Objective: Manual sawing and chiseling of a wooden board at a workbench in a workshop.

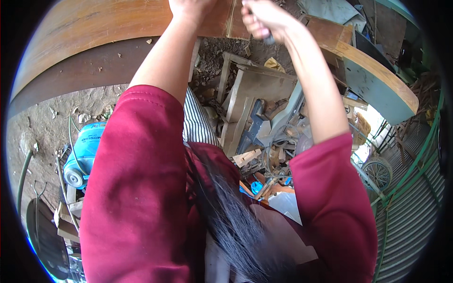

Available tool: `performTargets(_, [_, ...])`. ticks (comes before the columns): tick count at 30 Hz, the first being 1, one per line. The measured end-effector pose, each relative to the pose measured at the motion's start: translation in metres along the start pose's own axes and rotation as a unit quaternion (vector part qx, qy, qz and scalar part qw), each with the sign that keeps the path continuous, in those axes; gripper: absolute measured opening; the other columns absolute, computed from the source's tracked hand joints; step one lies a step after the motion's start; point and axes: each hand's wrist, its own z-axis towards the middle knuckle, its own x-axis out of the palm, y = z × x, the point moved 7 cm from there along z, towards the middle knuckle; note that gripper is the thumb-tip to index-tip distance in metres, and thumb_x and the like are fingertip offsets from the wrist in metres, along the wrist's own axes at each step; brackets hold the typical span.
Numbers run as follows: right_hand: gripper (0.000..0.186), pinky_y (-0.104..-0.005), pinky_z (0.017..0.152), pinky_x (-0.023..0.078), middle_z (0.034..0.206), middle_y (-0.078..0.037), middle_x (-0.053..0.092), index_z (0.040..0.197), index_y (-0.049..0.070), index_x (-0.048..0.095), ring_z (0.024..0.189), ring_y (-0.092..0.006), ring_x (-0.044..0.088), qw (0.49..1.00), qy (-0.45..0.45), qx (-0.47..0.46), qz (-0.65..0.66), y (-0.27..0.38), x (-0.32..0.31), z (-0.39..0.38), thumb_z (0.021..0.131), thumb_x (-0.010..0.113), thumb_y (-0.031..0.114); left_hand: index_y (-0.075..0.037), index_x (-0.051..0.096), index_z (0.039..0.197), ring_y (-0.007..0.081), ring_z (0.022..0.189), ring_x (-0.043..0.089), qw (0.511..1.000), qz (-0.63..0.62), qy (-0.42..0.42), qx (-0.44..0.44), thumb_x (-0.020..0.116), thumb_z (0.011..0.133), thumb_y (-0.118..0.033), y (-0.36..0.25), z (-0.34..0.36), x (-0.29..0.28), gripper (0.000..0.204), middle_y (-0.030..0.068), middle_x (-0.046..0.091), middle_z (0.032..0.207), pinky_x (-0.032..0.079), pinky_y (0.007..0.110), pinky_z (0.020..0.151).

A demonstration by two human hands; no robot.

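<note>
My left hand (192,6) lies at the top edge over a large brown wooden panel (89,33). Only its wrist and back show; the fingers are cut off. To its right my right hand (270,21) is closed, slightly blurred, beside the panel's right part. A small grey, rounded end (269,39) pokes out below its curled fingers; the rest of that object is hidden, so its kind cannot be told. A narrow split-looking strip (230,19) of wood runs across the panel between the two hands.
Below the hands lies a heap of scrap wood (262,89) and tangled wire. A blue machine (87,148) with a hose stands on the dirt at left. At right are a curved wood-edged board (377,75), a spoked wheel (377,173) and corrugated sheeting (415,203).
</note>
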Motion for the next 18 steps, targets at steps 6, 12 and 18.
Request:
performTargets(6, [0.022, -0.0189, 0.028, 0.018, 0.048, 0.006, 0.03, 0.072, 0.008, 0.037, 0.035, -0.0035, 0.022, 0.999, -0.015, 0.031, 0.033, 0.003, 0.007, -0.021, 0.089, 0.032, 0.021, -0.001, 0.047, 0.101, 0.032, 0.124, 0.022, 0.999, -0.031, 0.003, -0.013, 0.042, 0.074, -0.019, -0.002, 0.009, -0.006, 0.032, 0.0225, 0.033, 0.126, 0.012, 0.048, 0.099])
performTargets(12, [0.023, -0.019, 0.027, 0.017, 0.047, 0.006, 0.027, 0.072, 0.009, 0.036, 0.034, -0.0033, 0.021, 0.997, -0.003, 0.068, 0.043, -0.008, 0.014, -0.039, 0.089, 0.033, 0.024, -0.001, 0.046, 0.104, 0.0316, 0.125, 0.019, 0.999, -0.048, 0.019, -0.015, 0.041, 0.076, -0.019, 0.01, 0.0, 0.005, 0.034, 0.0227, 0.03, 0.128, 0.011, 0.05, 0.099])
performTargets(18, [0.023, -0.0189, 0.028, 0.018, 0.048, 0.005, 0.029, 0.07, 0.009, 0.037, 0.035, -0.0037, 0.023, 0.999, -0.01, 0.026, 0.026, 0.013, -0.009, -0.009, 0.089, 0.032, 0.021, 0.0, 0.047, 0.103, 0.0318, 0.125, 0.018, 0.995, -0.094, 0.014, -0.031, 0.041, 0.075, -0.017, -0.008, 0.013, -0.003, 0.033, 0.023, 0.027, 0.129, 0.011, 0.048, 0.1])
